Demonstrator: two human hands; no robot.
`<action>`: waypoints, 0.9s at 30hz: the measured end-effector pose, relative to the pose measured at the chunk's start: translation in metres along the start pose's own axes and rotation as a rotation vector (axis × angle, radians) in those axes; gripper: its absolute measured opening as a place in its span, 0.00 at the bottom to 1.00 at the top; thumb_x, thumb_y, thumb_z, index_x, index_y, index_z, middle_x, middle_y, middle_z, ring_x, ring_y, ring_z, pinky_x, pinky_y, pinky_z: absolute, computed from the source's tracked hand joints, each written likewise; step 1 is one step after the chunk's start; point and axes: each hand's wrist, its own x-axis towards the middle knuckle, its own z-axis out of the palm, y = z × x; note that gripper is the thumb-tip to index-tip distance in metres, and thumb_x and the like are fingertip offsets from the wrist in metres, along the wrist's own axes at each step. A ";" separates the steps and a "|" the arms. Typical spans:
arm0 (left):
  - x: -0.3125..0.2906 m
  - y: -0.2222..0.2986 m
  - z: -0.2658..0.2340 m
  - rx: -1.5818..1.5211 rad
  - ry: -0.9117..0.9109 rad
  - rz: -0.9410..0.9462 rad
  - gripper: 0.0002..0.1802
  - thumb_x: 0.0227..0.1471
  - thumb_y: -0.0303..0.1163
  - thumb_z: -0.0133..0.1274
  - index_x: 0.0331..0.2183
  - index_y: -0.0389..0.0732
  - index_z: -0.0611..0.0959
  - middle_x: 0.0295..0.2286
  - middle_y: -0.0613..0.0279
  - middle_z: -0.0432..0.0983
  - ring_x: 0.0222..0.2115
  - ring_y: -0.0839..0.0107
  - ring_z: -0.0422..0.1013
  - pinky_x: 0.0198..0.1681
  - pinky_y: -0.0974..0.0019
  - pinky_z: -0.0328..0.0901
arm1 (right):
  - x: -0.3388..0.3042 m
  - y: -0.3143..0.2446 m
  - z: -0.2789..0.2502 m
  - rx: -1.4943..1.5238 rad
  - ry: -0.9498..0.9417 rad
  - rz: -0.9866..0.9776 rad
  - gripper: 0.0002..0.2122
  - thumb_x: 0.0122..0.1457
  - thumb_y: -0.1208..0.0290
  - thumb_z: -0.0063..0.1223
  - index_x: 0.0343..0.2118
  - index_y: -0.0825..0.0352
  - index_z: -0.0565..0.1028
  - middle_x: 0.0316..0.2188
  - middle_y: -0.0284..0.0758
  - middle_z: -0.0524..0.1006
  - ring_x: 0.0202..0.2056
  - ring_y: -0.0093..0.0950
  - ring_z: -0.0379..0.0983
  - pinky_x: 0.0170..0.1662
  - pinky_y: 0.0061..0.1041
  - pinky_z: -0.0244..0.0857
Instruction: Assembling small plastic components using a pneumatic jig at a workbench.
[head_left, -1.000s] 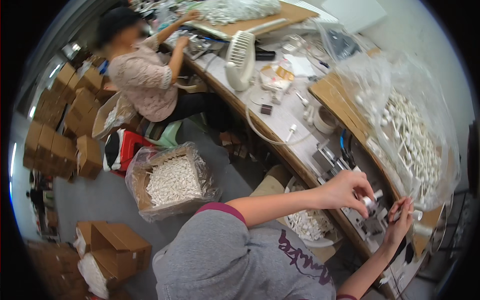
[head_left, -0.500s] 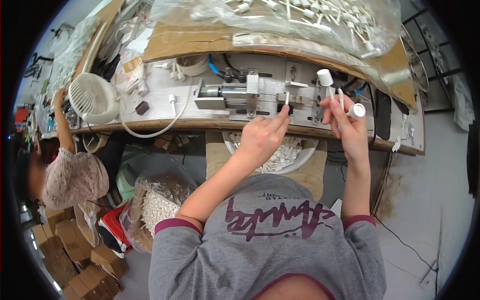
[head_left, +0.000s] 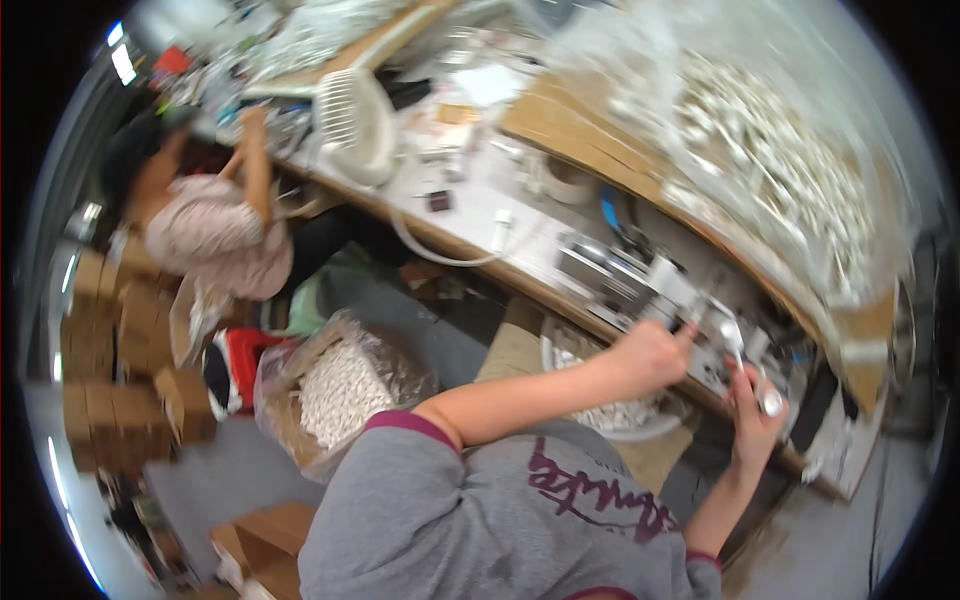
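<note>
White sticks (head_left: 734, 338) with round caps, head view: at least two in my right hand (head_left: 757, 410), fingers curled closed around them, one cap sticking out past the fingertips, another beside the palm. My left hand (head_left: 652, 357) is near the metal machine (head_left: 605, 272) on the table (head_left: 535, 245), fingers bunched; image blurred there, cannot tell whether it grips anything. More sticks lie in a clear plastic bag (head_left: 650, 80) on cardboard (head_left: 560, 125). White bowl (head_left: 632, 435) of white parts sits below the table's near edge.
</note>
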 end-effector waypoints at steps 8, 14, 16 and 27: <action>0.003 -0.017 -0.074 -1.392 -0.217 -0.552 0.21 0.49 0.35 0.63 0.44 0.37 0.83 0.39 0.56 0.79 0.31 0.73 0.78 0.32 0.69 0.73 | -0.005 -0.002 -0.010 -0.252 -0.124 -0.066 0.09 0.53 0.76 0.60 0.36 0.73 0.81 0.19 0.31 0.73 0.21 0.18 0.66 0.26 0.16 0.55; -0.010 -0.025 -0.072 -1.589 -0.307 -0.402 0.18 0.46 0.29 0.65 0.42 0.39 0.84 0.35 0.58 0.79 0.34 0.78 0.74 0.33 0.74 0.74 | -0.014 -0.001 -0.005 0.037 -0.163 -0.057 0.08 0.49 0.78 0.63 0.33 0.74 0.81 0.20 0.32 0.75 0.19 0.18 0.67 0.22 0.16 0.56; -0.007 -0.023 -0.081 -1.574 -0.301 -0.356 0.16 0.43 0.25 0.67 0.39 0.37 0.85 0.34 0.59 0.79 0.33 0.77 0.75 0.34 0.74 0.74 | -0.016 0.010 -0.002 0.265 -0.060 0.007 0.10 0.48 0.77 0.65 0.34 0.75 0.80 0.22 0.34 0.76 0.17 0.17 0.65 0.18 0.13 0.53; -0.006 -0.018 -0.080 -1.483 -0.066 -0.060 0.16 0.39 0.26 0.67 0.35 0.37 0.85 0.32 0.59 0.79 0.30 0.68 0.77 0.33 0.67 0.72 | -0.015 0.021 0.009 0.514 -0.068 -0.008 0.16 0.52 0.65 0.67 0.29 0.74 0.75 0.20 0.35 0.74 0.13 0.17 0.66 0.13 0.10 0.48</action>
